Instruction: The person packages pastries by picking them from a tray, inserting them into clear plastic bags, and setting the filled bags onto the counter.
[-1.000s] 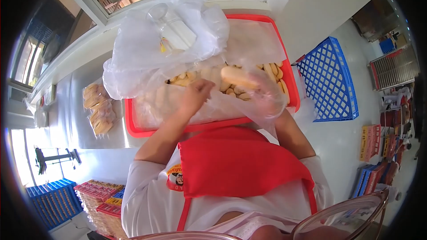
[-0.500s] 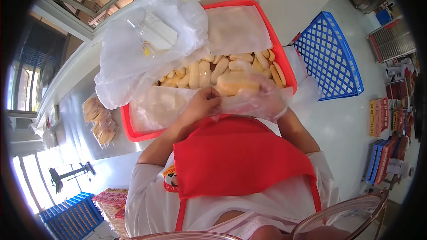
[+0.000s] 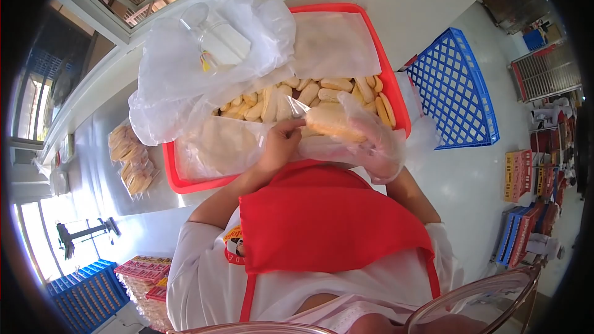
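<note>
The bread (image 3: 334,122) is mid-frame above the red tray (image 3: 171,170). The right hand (image 3: 376,139), in clear plastic (image 3: 387,159), has its fingers closed round the right end. The left hand's (image 3: 283,142) fingers curl at the other end — pinching or not, I cannot tell. Bagging seems in hand; the next move calls for a light, steady hold.

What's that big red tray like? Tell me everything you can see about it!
The red tray looks like plastic, with rounded corners and a raised rim. It lies flat on a shiny metal table. Pale, long bread rolls show in its uncovered middle, whitish sheets cover other parts, and a cloudy plastic bag hides its far left corner. The apron overlaps its near edge; I can't tell whether they touch.
</note>
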The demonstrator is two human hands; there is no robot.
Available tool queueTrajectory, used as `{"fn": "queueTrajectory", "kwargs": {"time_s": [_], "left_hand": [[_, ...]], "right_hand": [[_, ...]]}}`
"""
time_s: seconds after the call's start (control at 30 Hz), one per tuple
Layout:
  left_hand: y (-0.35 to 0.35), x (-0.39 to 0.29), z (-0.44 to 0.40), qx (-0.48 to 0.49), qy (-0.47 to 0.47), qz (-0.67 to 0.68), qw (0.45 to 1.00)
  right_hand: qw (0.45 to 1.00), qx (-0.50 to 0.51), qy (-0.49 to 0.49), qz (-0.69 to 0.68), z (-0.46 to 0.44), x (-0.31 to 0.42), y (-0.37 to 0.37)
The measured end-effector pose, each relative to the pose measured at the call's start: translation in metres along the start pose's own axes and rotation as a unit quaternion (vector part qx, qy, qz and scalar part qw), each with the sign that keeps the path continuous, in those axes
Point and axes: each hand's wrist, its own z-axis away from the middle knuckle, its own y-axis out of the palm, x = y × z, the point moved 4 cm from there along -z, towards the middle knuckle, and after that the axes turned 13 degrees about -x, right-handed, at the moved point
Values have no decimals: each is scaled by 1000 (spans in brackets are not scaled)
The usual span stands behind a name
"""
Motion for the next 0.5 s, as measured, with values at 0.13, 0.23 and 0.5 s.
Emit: {"fn": "queueTrajectory", "kwargs": {"time_s": [0.13,0.23,0.5], "left_hand": [[-3,0,-1,23,-130,116,984],[-11,-9,3,20,-198,199,959],[-21,-45,10,9,131,-6,991]], "right_hand": [[999,33,18,-16,11,-22,14],[993,111,-27,9,5,-27,23],[913,163,-222,300,18,-28,44]]}}
